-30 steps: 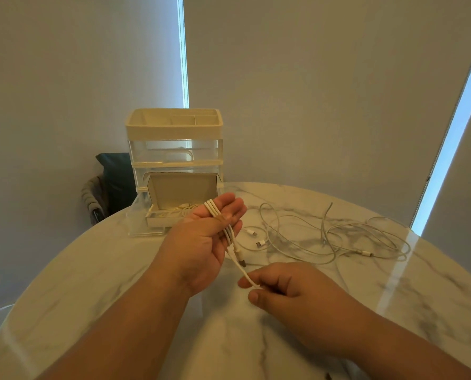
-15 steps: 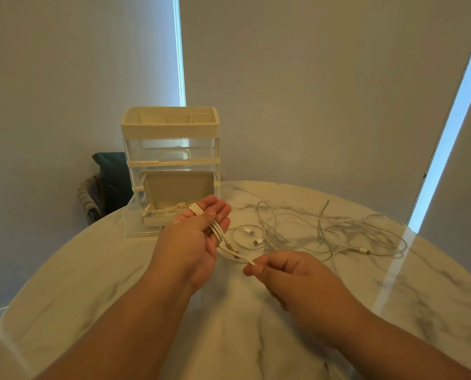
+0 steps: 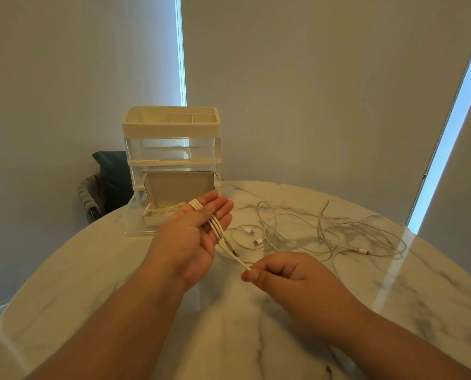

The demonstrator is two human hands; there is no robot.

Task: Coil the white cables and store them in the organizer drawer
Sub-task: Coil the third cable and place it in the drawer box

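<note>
White cable (image 3: 214,225) loops sit thumb-pinned in the left grip (image 3: 190,238); the right grip (image 3: 292,283) pinches its tail.

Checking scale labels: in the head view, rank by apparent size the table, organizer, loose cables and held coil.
1. table
2-3. organizer and loose cables: alike, one taller, one wider; unranked
4. coiled cable, smallest though nearest the camera

the coiled cable (image 3: 215,226) is white, as are the loose cables (image 3: 338,237), with silvery plug tips. the table (image 3: 256,338) is white marble with grey veins. the organizer (image 3: 171,127) has a cream top tray over clear walls; its drawer (image 3: 131,215) is clear, the box (image 3: 179,187) in it beige. the cushion (image 3: 113,171) is dark teal, the blinds (image 3: 311,78) plain grey-beige.
</note>
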